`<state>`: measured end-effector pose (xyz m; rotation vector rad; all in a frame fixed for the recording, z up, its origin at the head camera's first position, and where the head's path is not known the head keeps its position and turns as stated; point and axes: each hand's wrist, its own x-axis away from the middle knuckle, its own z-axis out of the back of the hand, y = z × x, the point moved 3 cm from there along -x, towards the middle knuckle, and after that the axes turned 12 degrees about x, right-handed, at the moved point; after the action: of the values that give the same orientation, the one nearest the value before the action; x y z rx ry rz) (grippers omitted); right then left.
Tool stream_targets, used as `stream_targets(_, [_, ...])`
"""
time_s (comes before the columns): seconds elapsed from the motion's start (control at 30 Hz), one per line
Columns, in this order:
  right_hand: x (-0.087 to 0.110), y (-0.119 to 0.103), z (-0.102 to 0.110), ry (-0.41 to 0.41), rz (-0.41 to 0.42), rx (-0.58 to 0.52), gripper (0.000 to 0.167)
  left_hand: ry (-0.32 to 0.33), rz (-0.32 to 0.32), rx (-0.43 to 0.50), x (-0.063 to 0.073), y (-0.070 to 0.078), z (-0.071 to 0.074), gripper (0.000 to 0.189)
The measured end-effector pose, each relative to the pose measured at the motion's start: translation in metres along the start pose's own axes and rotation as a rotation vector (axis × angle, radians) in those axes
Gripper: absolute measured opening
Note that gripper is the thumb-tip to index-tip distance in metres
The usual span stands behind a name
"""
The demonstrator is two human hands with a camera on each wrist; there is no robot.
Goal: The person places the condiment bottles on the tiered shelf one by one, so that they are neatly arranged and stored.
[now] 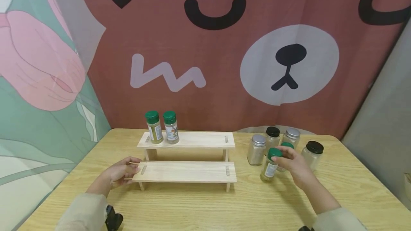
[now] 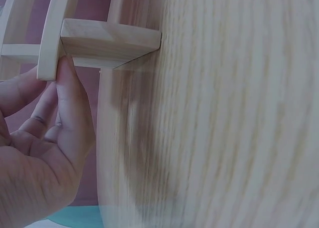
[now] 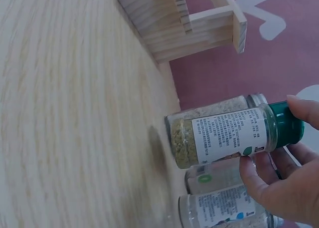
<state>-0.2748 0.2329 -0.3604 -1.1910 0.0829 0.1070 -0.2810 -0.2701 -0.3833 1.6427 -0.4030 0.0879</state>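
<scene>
The right hand pinched a jar by its green cap, thumb on one side and fingers on the other. That jar leaned a little, its cap toward the hand; whether its base touched the table could not be told. Its label and the greenish contents showed in the right wrist view. The left hand pinched the left end of the lower shelf, with the edge of the board between its digits.

Close about the right hand stood a second green-capped jar, partly hidden by the fingers, two silver-lidded jars, one nearer and one farther, and two black-lidded jars, one behind and one to the right.

Behind the lower shelf rose the upper shelf, bearing two green-capped jars side by side and upright near its left end. Everything stood on a wooden table, before a curtain printed with a bear's face.
</scene>
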Motion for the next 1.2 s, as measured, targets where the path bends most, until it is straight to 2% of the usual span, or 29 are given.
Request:
stream_targets(0.17, [0.003,-0.009,0.0,-0.002,0.02,-0.005,0.03,0.007,0.001,-0.007,-0.001,0.001,0.0,0.041])
stream_targets(0.4, [0.002,-0.022,-0.002,0.002,0.031,0.023,0.038,0.017,0.005,-0.001,-0.001,0.001,0.0,0.039])
stream_targets(0.63, [0.004,-0.03,-0.006,0.002,0.063,-0.076,0.025,0.026,-0.005,-0.019,-0.001,0.001,0.0,0.038])
stream_targets(0.83, [0.007,-0.038,-0.009,-0.007,0.106,-0.139,0.023,0.013,-0.025,-0.028,-0.001,-0.003,0.0,0.04])
stream_targets(1.07, [0.002,-0.052,-0.011,-0.02,0.088,-0.084,0.03,0.039,-0.025,-0.058,0.0,0.0,-0.003,0.042])
stream_targets(1.2, [0.0,-0.059,-0.014,-0.036,0.095,-0.089,0.03,0.05,-0.021,-0.061,0.001,0.002,-0.003,0.043])
